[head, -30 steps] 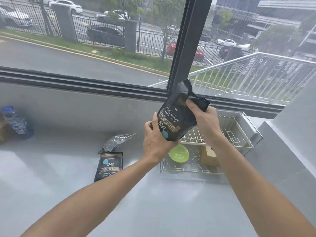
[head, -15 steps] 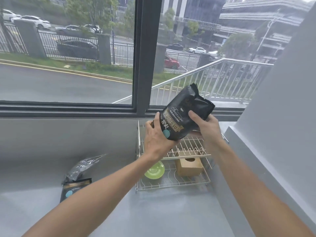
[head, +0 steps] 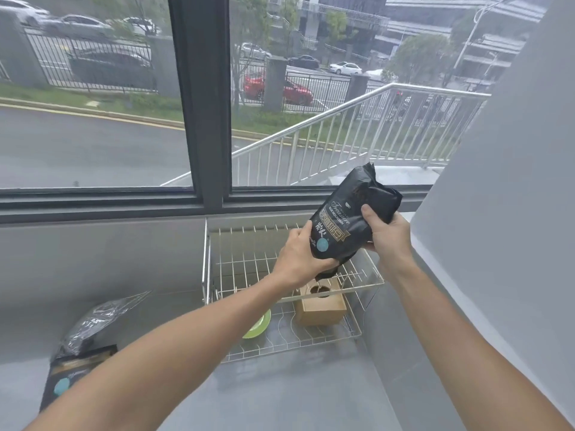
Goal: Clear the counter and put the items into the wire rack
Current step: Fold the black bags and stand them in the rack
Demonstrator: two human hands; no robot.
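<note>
I hold a black coffee bag (head: 343, 223) with gold lettering tilted in the air above the upper tier of the two-tier wire rack (head: 236, 262). My left hand (head: 300, 259) grips its lower end and my right hand (head: 387, 233) grips its folded top. On the rack's lower tier lie a green plate (head: 259, 325), partly hidden by my left forearm, and a brown cardboard box (head: 322, 307). A second black bag (head: 67, 373) lies flat on the grey counter (head: 280, 393) at lower left.
A crumpled clear plastic wrapper (head: 99, 318) lies on the counter just behind the second bag. A grey wall (head: 504, 213) rises close to the rack's right side. Behind the rack runs the window sill (head: 124, 206).
Both hands have carried the black bag to the right, from left of the rack to above its upper tier. The view turned right, and a bottle at the far left has left the view.
</note>
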